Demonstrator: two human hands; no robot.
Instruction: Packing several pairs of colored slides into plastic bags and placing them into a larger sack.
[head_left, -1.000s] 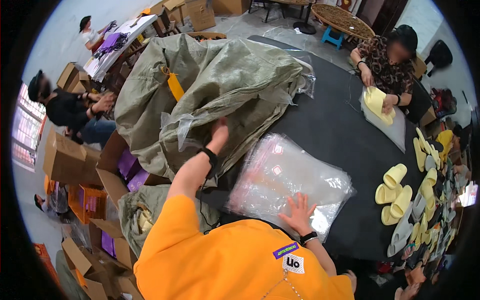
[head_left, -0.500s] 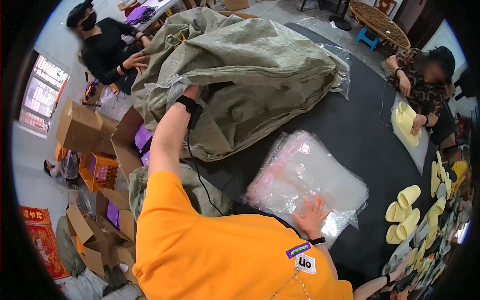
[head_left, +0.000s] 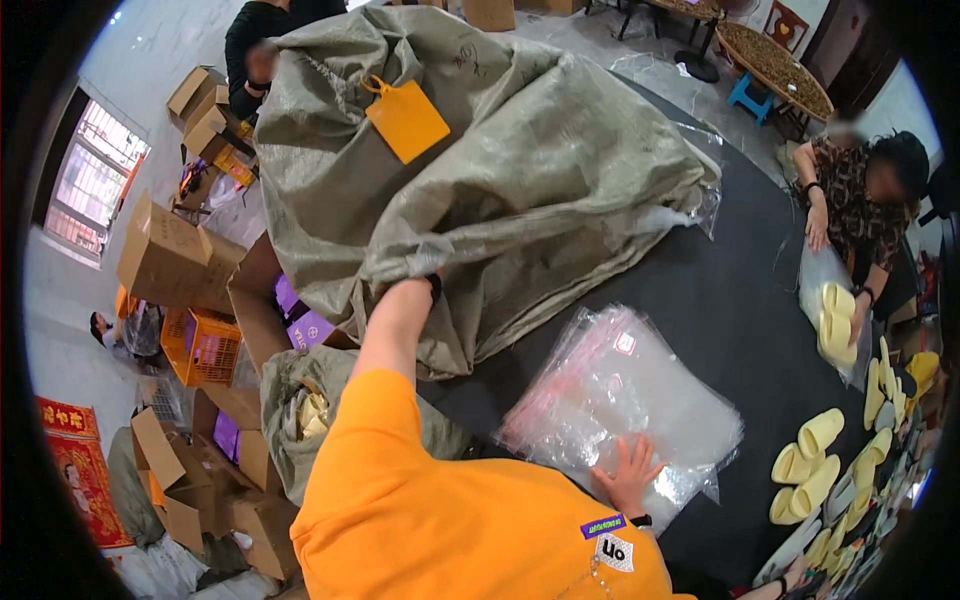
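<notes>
My left forearm (head_left: 392, 330) reaches into the folds at the mouth of a large grey-green woven sack (head_left: 540, 150). The sack's cloth hides my left hand, so its fingers and anything in them do not show. An orange tag (head_left: 410, 122) hangs on the sack's upper side. My right hand (head_left: 630, 475) lies flat with fingers spread on a stack of clear plastic bags (head_left: 650, 390). The stack has pinkish edges on its left and a small label near the top. Both the stack and the sack rest on a black table (head_left: 740, 270).
Pale yellow slippers (head_left: 808, 465) stand at the table's right. Across from them, a person (head_left: 860, 200) handles slippers in a clear bag. Another person (head_left: 262, 50) stands behind the sack. Cardboard boxes (head_left: 165, 260), an orange crate (head_left: 195, 345) and a second sack (head_left: 285, 450) are at the left.
The sack has shifted and its open mouth has folded down, bringing the orange tag into view. My left arm has moved right and toward me. My right hand stays on the bags.
</notes>
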